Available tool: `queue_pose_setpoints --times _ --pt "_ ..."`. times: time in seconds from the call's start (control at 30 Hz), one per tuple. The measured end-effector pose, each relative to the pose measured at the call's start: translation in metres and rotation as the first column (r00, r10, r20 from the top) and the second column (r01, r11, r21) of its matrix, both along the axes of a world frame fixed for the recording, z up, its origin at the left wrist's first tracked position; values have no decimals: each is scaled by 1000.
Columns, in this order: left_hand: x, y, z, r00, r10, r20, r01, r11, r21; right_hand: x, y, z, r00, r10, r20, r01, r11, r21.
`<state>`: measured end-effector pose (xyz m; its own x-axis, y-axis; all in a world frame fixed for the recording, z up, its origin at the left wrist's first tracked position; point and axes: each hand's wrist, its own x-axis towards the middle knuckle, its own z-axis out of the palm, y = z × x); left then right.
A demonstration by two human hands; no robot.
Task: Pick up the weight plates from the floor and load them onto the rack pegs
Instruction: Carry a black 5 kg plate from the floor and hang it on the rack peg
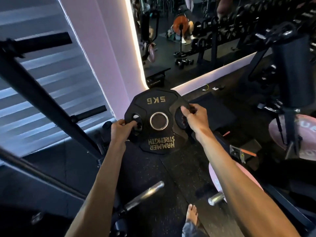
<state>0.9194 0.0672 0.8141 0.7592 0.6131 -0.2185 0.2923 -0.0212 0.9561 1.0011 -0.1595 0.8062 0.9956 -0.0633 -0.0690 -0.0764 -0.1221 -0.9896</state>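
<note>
Both hands are on the black plate [154, 109], held upright in front of the chest with its lettered face to the camera. The left hand [122, 129] curls fingers through one grip hole, and the right hand [195, 117] clamps the opposite one. A rack peg [89, 114] juts out to the left, seemingly apart from the plate in this dim light.

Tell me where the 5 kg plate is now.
In the head view the 5 kg plate is at the centre, held up between the left hand and the right hand, right of a black rack peg.
</note>
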Motion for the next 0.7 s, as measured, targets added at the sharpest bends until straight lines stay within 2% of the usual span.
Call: queue_pose_setpoints --times 0.13,0.47,0.7 --pt "70 12 4 996 82 -38 -82 997 2 82 17 3 999 44 -12 -44 999 -20" --pt "220 62 26 973 230 6 -230 968 99 258 87 17 984 133 119 -127 990 -55" --pt "306 130 39 948 315 53 -319 929 189 354 171 20 967 177 182 -183 983 14"
